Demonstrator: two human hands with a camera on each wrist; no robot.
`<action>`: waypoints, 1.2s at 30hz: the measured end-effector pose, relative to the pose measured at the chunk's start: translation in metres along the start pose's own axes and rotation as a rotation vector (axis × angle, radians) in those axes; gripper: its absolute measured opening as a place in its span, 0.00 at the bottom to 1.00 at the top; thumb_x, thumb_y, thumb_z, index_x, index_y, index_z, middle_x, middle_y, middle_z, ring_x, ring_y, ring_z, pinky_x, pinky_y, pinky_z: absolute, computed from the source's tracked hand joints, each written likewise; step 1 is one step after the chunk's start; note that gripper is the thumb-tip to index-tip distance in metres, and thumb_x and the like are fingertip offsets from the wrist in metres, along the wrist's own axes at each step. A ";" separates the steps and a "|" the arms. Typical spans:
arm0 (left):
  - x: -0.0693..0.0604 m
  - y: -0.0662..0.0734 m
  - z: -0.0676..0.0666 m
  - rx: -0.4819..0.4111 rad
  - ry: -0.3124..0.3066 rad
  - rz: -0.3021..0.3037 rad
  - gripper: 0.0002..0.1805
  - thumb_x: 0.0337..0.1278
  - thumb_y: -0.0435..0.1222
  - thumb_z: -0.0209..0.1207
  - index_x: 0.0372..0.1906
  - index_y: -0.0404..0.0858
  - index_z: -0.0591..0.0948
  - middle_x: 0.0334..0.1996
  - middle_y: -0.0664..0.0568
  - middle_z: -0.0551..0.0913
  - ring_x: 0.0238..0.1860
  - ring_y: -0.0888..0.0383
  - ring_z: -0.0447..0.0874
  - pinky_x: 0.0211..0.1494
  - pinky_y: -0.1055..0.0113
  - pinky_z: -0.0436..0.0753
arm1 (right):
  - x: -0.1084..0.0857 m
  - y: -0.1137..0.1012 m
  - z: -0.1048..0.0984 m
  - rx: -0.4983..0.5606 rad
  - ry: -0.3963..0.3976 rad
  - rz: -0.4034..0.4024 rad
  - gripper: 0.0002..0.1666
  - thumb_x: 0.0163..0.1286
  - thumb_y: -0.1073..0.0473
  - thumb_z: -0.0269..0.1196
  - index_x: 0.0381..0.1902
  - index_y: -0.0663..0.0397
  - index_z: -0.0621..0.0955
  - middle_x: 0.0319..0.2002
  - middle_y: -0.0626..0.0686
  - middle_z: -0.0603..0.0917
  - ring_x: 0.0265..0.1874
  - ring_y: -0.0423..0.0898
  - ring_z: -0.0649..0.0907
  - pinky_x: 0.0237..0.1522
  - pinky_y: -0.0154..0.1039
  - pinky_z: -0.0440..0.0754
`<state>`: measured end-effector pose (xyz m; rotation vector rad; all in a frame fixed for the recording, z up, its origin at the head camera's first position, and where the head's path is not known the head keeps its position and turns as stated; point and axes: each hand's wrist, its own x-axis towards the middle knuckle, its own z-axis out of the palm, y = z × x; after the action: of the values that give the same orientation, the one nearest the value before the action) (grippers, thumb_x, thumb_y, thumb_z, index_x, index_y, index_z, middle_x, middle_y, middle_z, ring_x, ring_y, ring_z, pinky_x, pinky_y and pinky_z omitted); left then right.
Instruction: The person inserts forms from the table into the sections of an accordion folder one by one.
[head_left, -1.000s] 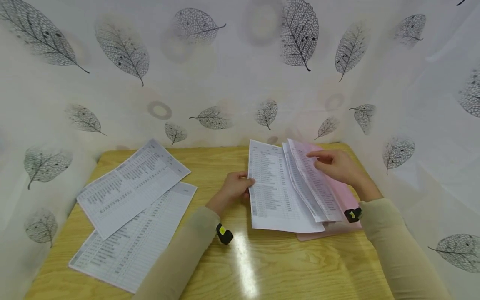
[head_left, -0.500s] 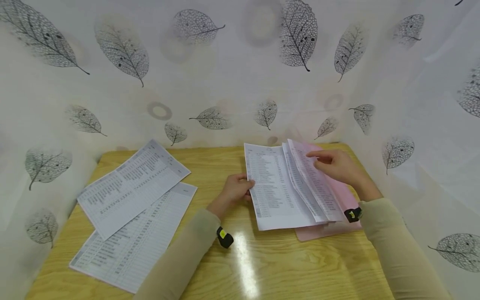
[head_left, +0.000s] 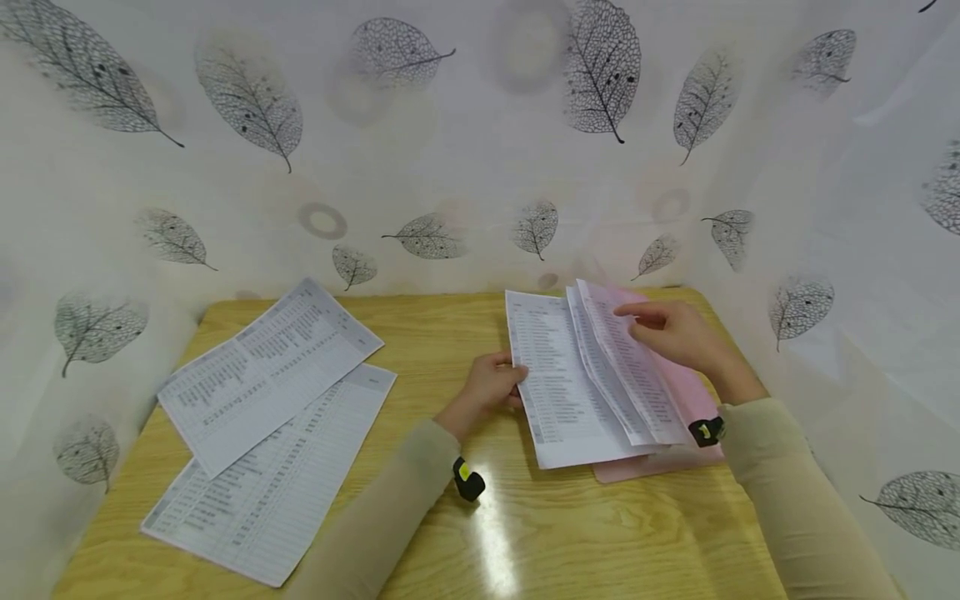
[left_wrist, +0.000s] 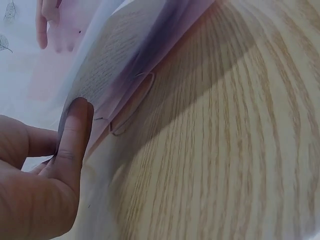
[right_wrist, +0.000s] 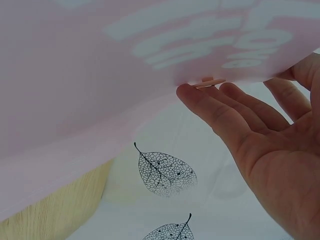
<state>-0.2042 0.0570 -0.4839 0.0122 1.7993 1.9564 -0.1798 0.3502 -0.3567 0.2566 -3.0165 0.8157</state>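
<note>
My left hand (head_left: 491,385) pinches the left edge of a printed paper sheet (head_left: 558,383), thumb in front and fingers behind. More printed sheets (head_left: 626,367) stand tilted to its right, with a pink folder (head_left: 693,392) behind and beneath them. My right hand (head_left: 671,333) holds the upper right part of the folder and sheets. In the right wrist view, its fingers (right_wrist: 220,115) lie at the edge of the folder's pink, lettered outer face (right_wrist: 100,100), and part of the thumb side is hidden. A thin cord loop (left_wrist: 135,110) hangs by the folder in the left wrist view.
Two printed sheets (head_left: 270,375) (head_left: 277,483) overlap on the left of the wooden table (head_left: 585,542). A pale curtain (head_left: 450,150) with leaf prints surrounds the table's back and sides. Both wrists carry small black devices (head_left: 468,479).
My left hand shifts a little left, then right, with the sheet's edge. The sheet's top left corner sits lower and its bottom corner swings right. The right hand stays almost still.
</note>
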 end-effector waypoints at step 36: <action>0.002 -0.005 0.020 -0.114 0.019 -0.022 0.17 0.76 0.30 0.56 0.60 0.22 0.78 0.42 0.27 0.89 0.24 0.54 0.90 0.35 0.57 0.94 | -0.002 -0.001 -0.002 0.057 -0.007 0.027 0.21 0.76 0.57 0.61 0.62 0.53 0.86 0.55 0.62 0.87 0.38 0.47 0.79 0.37 0.28 0.77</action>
<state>-0.1979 0.0761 -0.4870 -0.0634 1.6899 2.0474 -0.1775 0.3512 -0.3547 0.2206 -3.0130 0.9057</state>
